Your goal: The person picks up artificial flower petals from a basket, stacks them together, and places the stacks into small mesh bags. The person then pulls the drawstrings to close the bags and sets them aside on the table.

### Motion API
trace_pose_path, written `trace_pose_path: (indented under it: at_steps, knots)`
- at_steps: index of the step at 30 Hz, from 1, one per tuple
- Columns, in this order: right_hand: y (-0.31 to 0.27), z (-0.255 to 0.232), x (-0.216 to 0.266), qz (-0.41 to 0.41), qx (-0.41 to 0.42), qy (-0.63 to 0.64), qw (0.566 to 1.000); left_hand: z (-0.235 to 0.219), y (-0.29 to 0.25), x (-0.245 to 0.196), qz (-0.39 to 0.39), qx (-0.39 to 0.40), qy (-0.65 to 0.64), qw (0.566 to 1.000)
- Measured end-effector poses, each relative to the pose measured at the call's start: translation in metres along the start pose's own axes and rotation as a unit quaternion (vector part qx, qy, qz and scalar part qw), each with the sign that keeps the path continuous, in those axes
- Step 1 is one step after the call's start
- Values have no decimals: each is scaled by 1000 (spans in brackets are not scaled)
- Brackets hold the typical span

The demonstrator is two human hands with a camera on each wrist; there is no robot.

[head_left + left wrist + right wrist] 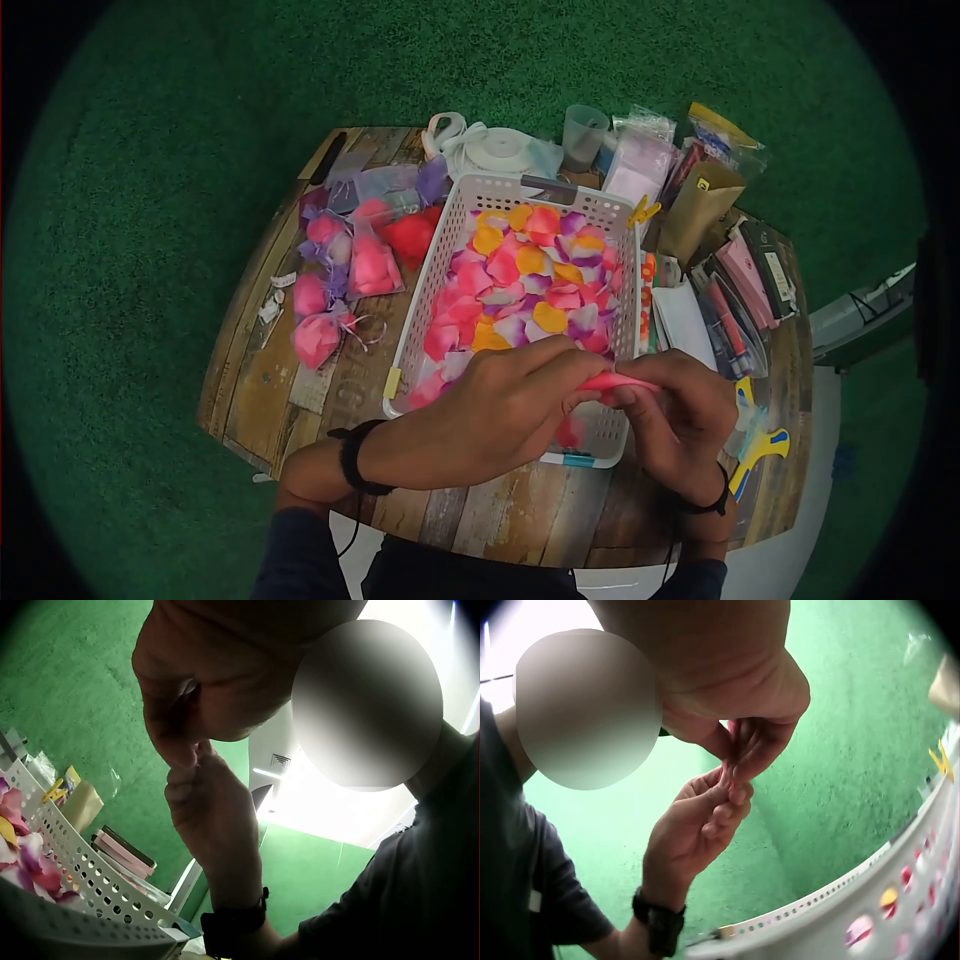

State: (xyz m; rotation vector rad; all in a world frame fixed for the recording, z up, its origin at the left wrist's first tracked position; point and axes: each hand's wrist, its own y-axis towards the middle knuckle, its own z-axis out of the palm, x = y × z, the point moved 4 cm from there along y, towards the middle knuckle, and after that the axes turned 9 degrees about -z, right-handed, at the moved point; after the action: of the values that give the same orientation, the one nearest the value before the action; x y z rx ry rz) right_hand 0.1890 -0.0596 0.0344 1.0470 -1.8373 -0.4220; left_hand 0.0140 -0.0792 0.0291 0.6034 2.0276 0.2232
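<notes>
Both hands meet over the near right part of a white perforated basket (400, 350), which holds pink, orange, purple and white petals (505, 265). A small pink piece (618, 381) is pinched between the fingertips of the left hand (490, 415) and the right hand (680, 415). In the left wrist view the left hand (217, 675) is above and the right hand (214, 810) below, fingertips together. The right wrist view shows the right hand (735, 682) and the left hand (694, 832) meeting at the same piece, mostly covered by fingers.
Mesh bags with pink contents (372, 265) lie left of the basket. Ribbon rolls (497, 150) and a clear cup (584, 135) stand behind it. Packets, a brown paper bag (700, 205) and a yellow-handled tool (765, 447) are on the right of the wooden table (500, 515).
</notes>
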Motion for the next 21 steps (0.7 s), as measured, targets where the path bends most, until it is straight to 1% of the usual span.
trace_pose_path:
  at_steps: [1,2,3,4,5,7,8,9,11,13,15,17,18,20,21]
  knots:
    - [-4,2,-2,42,-33,93,994,-1,-1,-1,19,-10,11,1000]
    - [-7,5,-4,85,-66,186,977,-2,-1,-2,20,-12,11,1000]
    - [-4,7,-3,84,-65,186,977,-3,-1,-2,-12,-13,-37,999]
    - [-1,10,-4,102,-56,231,966,-3,-2,-2,-44,-12,-86,995]
    - [0,13,-4,118,-47,275,953,-4,-1,-5,-43,-11,-85,995]
    - [-8,15,-7,132,-54,270,952,-4,-1,-4,-105,-4,-176,979]
    - [-13,16,-10,147,-61,266,951,-2,-1,-4,-104,-4,-176,979]
    - [-16,19,-10,146,-61,266,951,1,-1,-2,-102,-11,-164,981]
    - [-20,21,-8,127,-100,238,958,0,-1,-2,-99,-18,-152,983]
    - [-24,21,-2,120,-94,237,960,-2,-2,-6,-110,16,-63,992]
    - [-23,21,1,111,-86,234,962,-1,-4,-5,-95,20,-49,994]
    - [-20,22,6,93,-85,193,973,0,-4,-5,-79,26,-37,996]
    - [-18,24,9,92,-86,193,973,-1,-4,-6,-66,20,-31,997]
    - [-13,27,12,121,-96,189,970,-1,-4,-7,-51,14,-24,998]
    - [-16,28,10,120,-97,189,970,2,-5,-5,-66,20,-36,997]
